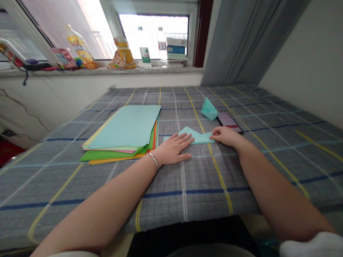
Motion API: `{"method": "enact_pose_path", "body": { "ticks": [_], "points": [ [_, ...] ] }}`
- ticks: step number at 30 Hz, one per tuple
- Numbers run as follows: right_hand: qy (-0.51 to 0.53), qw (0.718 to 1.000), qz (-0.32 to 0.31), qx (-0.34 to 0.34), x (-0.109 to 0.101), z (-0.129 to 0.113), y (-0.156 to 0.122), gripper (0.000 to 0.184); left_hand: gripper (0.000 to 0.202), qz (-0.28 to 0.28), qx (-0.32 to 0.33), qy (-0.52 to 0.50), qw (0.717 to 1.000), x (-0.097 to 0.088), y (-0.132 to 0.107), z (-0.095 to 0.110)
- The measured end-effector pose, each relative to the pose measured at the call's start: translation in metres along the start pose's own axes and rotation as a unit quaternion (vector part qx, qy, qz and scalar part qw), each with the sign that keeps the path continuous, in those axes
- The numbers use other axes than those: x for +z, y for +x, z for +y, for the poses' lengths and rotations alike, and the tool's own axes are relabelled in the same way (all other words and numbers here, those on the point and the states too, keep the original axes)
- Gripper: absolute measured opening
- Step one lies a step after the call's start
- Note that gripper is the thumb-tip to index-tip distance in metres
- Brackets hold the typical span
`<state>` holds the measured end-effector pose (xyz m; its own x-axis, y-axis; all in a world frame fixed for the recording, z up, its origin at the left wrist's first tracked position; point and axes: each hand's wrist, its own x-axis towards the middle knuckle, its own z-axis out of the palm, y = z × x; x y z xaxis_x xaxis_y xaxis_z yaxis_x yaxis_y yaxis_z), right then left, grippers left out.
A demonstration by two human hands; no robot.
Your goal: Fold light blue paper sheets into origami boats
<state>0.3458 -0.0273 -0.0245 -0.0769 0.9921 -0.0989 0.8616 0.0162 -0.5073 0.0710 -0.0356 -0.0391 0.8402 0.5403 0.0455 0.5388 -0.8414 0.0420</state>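
A folded sheet of light-blue paper (pixel 199 137) lies flat on the plaid cloth, with a peak pointing away from me. Spread over its left part is my left hand (pixel 175 147), fingers stretched out and a silver bangle at the wrist. My right hand (pixel 220 135) pinches the right end of the paper between thumb and fingers. Farther back stands a finished-looking folded paper shape (pixel 209 109) of the same colour. To the left of my left hand is a stack of coloured paper (pixel 124 125), light blue on top.
A phone (pixel 229 121) lies just beyond my right hand, close to the folded shape. The plaid cloth (pixel 209 178) covers the table up to the wall. On the windowsill (pixel 99 72) stand bottles (pixel 80 46), a tube (pixel 145 57) and stacked boxes (pixel 176 50).
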Motion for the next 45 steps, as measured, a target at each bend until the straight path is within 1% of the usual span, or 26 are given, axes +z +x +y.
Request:
{"method": "enact_pose_path", "body": {
  "ticks": [9, 14, 16, 18, 20, 21, 23, 25, 27, 29, 31, 33, 36, 38, 40, 42, 45],
  "points": [
    [-0.039, 0.999, 0.007, 0.004, -0.002, -0.007, -0.003, 0.013, 0.063, -0.005, 0.004, 0.003, 1.0, -0.001, 0.0, 0.0],
    [-0.002, 0.998, -0.044, 0.04, -0.006, -0.002, -0.006, 0.014, 0.064, -0.016, 0.0, 0.008, 1.0, -0.002, 0.001, 0.0],
    [-0.001, 0.998, -0.047, 0.038, -0.005, 0.0, -0.007, 0.015, 0.064, -0.014, 0.001, 0.008, 1.0, -0.002, 0.001, 0.0],
    [-0.022, 1.0, -0.009, 0.0, -0.002, 0.0, -0.007, 0.019, 0.064, -0.012, 0.001, 0.007, 1.0, -0.001, 0.001, 0.0],
    [-0.053, 0.995, 0.053, -0.065, 0.004, -0.004, -0.007, 0.03, 0.064, -0.013, 0.0, 0.004, 1.0, -0.001, 0.001, 0.0],
    [-0.072, 0.989, 0.087, -0.1, 0.008, -0.008, -0.008, 0.036, 0.064, -0.014, -0.002, 0.003, 1.0, -0.001, 0.001, 0.0],
    [-0.11, 0.971, 0.126, -0.17, 0.017, -0.019, -0.01, 0.042, 0.066, -0.015, -0.004, -0.001, 1.0, -0.001, 0.001, 0.0],
    [-0.138, 0.952, 0.144, -0.23, 0.026, -0.031, -0.012, 0.043, 0.068, -0.015, -0.008, -0.004, 1.0, -0.001, 0.001, 0.001],
    [-0.139, 0.948, 0.119, -0.262, 0.034, -0.04, -0.011, 0.032, 0.072, -0.014, -0.012, -0.009, 1.0, 0.0, 0.002, 0.001],
    [-0.119, 0.956, 0.102, -0.248, 0.04, -0.046, -0.009, 0.026, 0.075, -0.011, -0.017, -0.014, 1.0, 0.001, 0.002, 0.0],
    [-0.094, 0.963, 0.11, -0.225, 0.044, -0.047, -0.005, 0.024, 0.077, -0.008, -0.021, -0.018, 1.0, 0.003, 0.003, -0.001],
    [-0.084, 0.965, 0.12, -0.215, 0.047, -0.045, -0.001, 0.025, 0.078, -0.006, -0.025, -0.021, 0.999, 0.004, 0.003, -0.002],
    [-0.097, 0.963, 0.126, -0.219, 0.05, -0.042, 0.003, 0.028, 0.079, -0.009, -0.035, -0.026, 0.999, 0.004, 0.005, -0.002],
    [-0.109, 0.961, 0.126, -0.221, 0.051, -0.042, 0.003, 0.028, 0.075, -0.01, -0.05, -0.03, 0.998, 0.005, 0.006, -0.003],
    [-0.116, 0.961, 0.121, -0.219, 0.052, -0.042, 0.003, 0.028, 0.066, -0.004, -0.075, -0.035, 0.997, 0.006, 0.008, -0.003],
    [-0.119, 0.961, 0.118, -0.219, 0.052, -0.042, 0.003, 0.029, 0.058, 0.008, -0.098, -0.042, 0.994, 0.008, 0.01, -0.005],
    [-0.121, 0.961, 0.122, -0.218, 0.052, -0.042, 0.004, 0.03, 0.052, 0.037, -0.108, -0.043, 0.993, 0.012, 0.013, -0.008]
  ]
}}
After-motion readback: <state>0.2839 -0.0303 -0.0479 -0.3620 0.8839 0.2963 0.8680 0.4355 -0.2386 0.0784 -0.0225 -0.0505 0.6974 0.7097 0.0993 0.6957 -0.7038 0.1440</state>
